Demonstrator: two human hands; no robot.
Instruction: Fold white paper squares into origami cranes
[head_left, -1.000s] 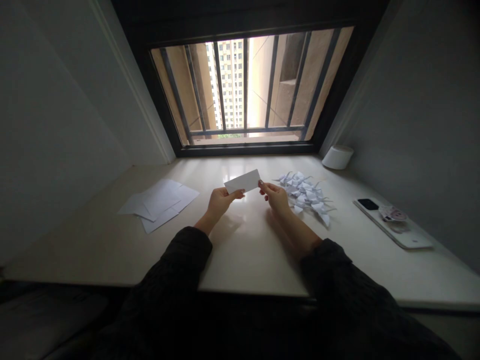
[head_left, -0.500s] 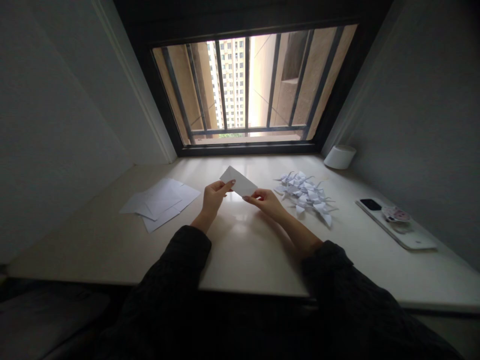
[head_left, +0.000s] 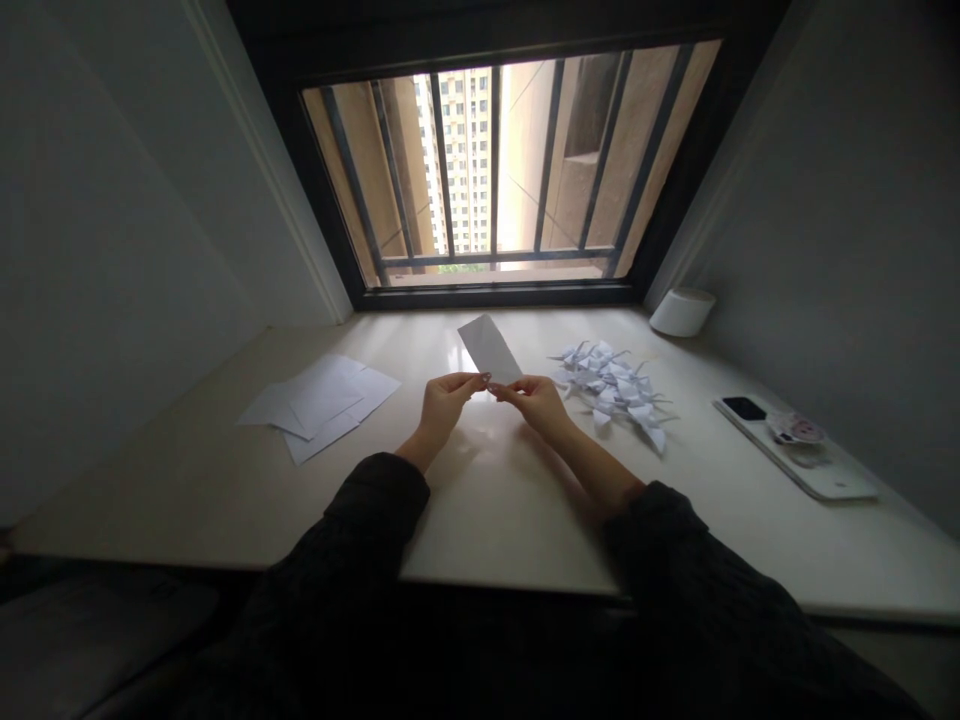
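Observation:
A folded piece of white paper [head_left: 490,348], narrow and rectangular, is held above the windowsill and slants up to the left. My left hand [head_left: 448,402] pinches its near end between thumb and fingers. Close beside it, my right hand [head_left: 534,402] grips the same near end at the right corner. The fingertips of both hands almost meet there. To the right lies a pile of white folded paper cranes [head_left: 611,385]. Several loose white paper sheets [head_left: 330,395] overlap on the left.
The pale windowsill [head_left: 480,500] runs under a barred window [head_left: 495,170]. At the right, a white phone [head_left: 802,455] with a round grip lies flat. A white rounded object [head_left: 682,312] stands in the back right corner. Walls close off both sides.
The paper has turned so it points farther away, toward the window. My left hand has slid from its left end to the near end, close to my right hand.

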